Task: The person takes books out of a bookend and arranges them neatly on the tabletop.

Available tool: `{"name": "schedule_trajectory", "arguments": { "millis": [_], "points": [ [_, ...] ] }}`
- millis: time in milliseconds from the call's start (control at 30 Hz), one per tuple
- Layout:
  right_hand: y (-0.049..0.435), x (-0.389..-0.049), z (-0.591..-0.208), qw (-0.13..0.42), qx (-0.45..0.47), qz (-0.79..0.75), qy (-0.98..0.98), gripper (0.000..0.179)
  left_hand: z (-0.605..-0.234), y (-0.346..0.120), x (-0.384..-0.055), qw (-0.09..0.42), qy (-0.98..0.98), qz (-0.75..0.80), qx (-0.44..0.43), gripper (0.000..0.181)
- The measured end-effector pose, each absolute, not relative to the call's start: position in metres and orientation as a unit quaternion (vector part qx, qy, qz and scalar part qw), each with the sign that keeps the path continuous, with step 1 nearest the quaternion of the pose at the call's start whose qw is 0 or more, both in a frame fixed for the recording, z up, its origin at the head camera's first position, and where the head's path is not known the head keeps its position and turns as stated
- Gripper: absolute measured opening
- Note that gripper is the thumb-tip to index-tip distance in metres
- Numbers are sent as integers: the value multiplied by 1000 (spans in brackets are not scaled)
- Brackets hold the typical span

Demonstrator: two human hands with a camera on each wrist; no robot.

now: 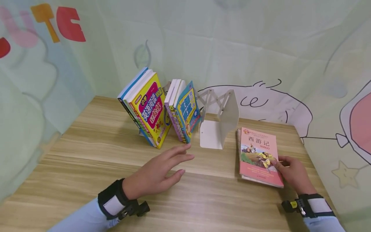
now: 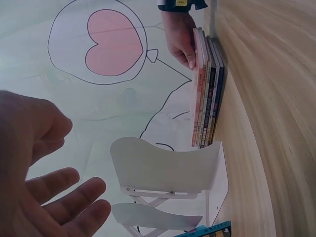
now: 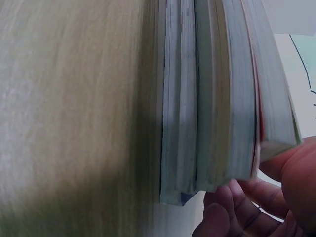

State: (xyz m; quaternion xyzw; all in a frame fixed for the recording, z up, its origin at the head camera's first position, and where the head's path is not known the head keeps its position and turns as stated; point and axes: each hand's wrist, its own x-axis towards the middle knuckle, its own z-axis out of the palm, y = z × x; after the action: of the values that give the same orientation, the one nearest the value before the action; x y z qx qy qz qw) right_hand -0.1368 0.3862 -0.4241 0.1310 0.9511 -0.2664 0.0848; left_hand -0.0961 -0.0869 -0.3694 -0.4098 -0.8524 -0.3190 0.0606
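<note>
A pink-covered book (image 1: 256, 154) with a picture of riders tops a stack of several books on the right of the table. My right hand (image 1: 295, 175) pinches its right edge, thumb on the cover and the other fingers at the side. In the right wrist view the stack's page edges (image 3: 212, 108) show, the top book tilted a little from those below. My left hand (image 1: 157, 170) hovers over the middle of the table, fingers spread and holding nothing. Beyond it stands a white folding book rack (image 1: 211, 135) with books leaning in its left sections.
A yellow book (image 1: 150, 109) leans with others in the rack's left section, and a blue book (image 1: 186, 111) leans with several in the section beside it. The rack's right end plate (image 1: 230, 112) stands left of the stack. A printed cloth wall (image 1: 185, 48) borders the wooden table (image 1: 203, 199).
</note>
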Motion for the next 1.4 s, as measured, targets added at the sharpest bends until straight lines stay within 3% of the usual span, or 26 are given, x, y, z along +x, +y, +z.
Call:
{"name": "schedule_trajectory", "arguments": {
  "millis": [500, 800, 1200, 1400],
  "points": [
    [387, -139, -424, 107, 143, -276, 944, 85, -370, -89, -93, 64, -854, -320, -405, 46],
    [367, -129, -419, 24, 110, -269, 956, 77, -370, -91, -94, 71, -855, -323, -400, 47],
    [314, -112, -391, -44, -91, -330, 939, 58, -368, -89, -95, 55, -855, -329, -397, 46],
    [275, -97, -376, -60, -187, -341, 920, 68, -366, -87, -96, 55, -853, -334, -398, 46]
  ]
}}
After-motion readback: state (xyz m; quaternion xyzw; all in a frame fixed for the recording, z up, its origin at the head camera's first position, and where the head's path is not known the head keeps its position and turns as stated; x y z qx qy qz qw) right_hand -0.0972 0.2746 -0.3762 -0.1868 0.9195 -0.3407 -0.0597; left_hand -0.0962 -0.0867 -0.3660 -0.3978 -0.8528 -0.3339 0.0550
